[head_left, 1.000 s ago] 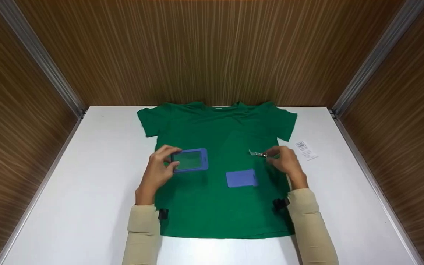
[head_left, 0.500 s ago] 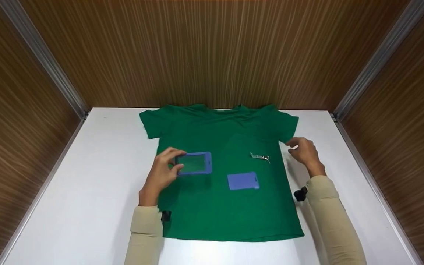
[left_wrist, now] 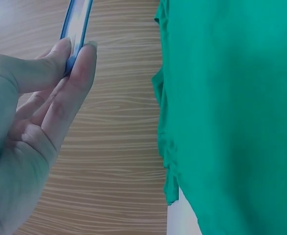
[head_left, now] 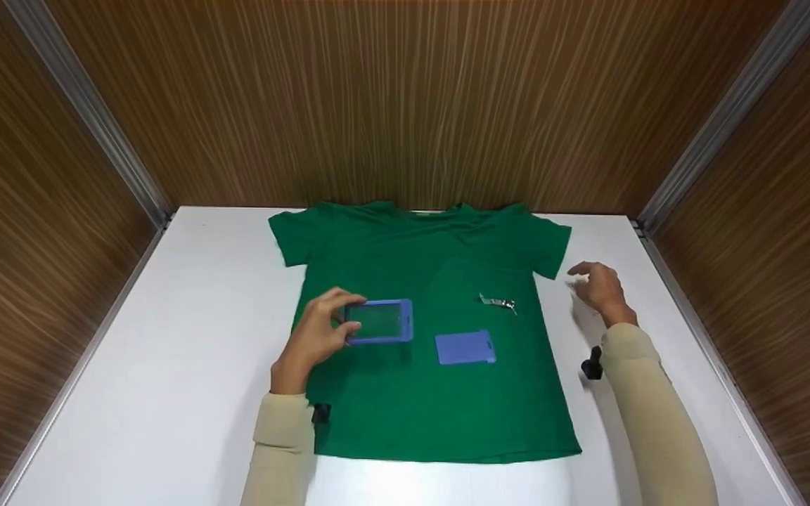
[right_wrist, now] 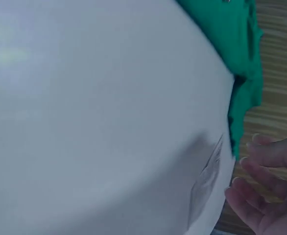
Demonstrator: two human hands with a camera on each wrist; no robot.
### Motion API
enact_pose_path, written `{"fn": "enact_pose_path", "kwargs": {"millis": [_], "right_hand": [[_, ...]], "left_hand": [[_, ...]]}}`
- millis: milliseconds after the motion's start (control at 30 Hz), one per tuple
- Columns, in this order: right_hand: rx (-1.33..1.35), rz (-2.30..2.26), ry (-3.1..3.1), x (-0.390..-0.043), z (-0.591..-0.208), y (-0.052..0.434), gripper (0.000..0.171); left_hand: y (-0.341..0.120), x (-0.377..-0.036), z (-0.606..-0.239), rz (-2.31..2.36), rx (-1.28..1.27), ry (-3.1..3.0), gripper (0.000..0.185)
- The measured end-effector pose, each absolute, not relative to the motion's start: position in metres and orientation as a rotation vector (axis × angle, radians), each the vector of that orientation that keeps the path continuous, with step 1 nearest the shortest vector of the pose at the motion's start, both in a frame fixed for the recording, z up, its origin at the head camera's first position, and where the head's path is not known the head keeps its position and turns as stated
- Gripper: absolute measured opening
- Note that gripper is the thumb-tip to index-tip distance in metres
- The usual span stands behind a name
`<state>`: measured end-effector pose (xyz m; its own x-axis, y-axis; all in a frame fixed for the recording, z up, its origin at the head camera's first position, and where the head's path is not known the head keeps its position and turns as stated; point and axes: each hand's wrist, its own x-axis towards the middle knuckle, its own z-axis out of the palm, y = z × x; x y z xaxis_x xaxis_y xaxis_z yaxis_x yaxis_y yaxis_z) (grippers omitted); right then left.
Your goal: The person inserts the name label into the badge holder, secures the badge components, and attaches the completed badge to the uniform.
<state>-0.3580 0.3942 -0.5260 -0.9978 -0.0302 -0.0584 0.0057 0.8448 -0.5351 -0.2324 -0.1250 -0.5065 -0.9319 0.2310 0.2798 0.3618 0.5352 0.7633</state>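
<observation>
My left hand (head_left: 320, 337) pinches a purple badge-holder frame (head_left: 407, 320) with a see-through window by its left end, thumb on the near side and fingers on the far side. It is held above a green T-shirt (head_left: 440, 414) laid flat; the left wrist view shows the frame (left_wrist: 78, 29) edge-on. To its right, a flat purple badge-holder piece (head_left: 465, 348) lies on the shirt. A silver strap clip (head_left: 498, 302) lies beyond that. My right hand (head_left: 600, 289), fingers loosely bent and holding nothing, hovers by a white printed card (right_wrist: 205, 183), which it mostly hides in the head view.
A white table (head_left: 131, 351) carries the shirt. Wood-grain panels (head_left: 405, 105) stand at the back and both sides, with metal rails (head_left: 99, 119) at the corners. Black wrist cameras (head_left: 592, 363) sit at both cuffs.
My right hand has let go of the silver strap clip, leaving it on the shirt, and moved right over the white card. The left hand keeps its hold on the frame, shifting slightly right and nearer.
</observation>
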Motion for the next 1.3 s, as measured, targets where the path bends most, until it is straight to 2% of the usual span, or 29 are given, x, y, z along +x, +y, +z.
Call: {"fn": "enact_pose_path", "kwargs": {"millis": [433, 767, 1067, 1300], "right_hand": [[0.007, -0.754, 2.886, -0.361, -0.547, 0.419, 0.041], [-0.062, -0.615, 2.858, -0.365, -0.536, 0.424, 0.041], [-0.02, -0.61, 2.77, -0.373, -0.533, 0.429, 0.035], [-0.1, -0.589, 2.774, -0.37, -0.532, 0.428, 0.043]], "left_hand": [[-0.12, -0.232, -0.508, -1.421, -0.523, -2.646, 0.034], [-0.119, -0.234, -0.506, -1.39, -0.53, -2.665, 0.034], [-0.118, -0.236, -0.506, -1.402, -0.546, -2.658, 0.033], [-0.117, -0.234, -0.508, -1.386, -0.531, -2.673, 0.033]]}}
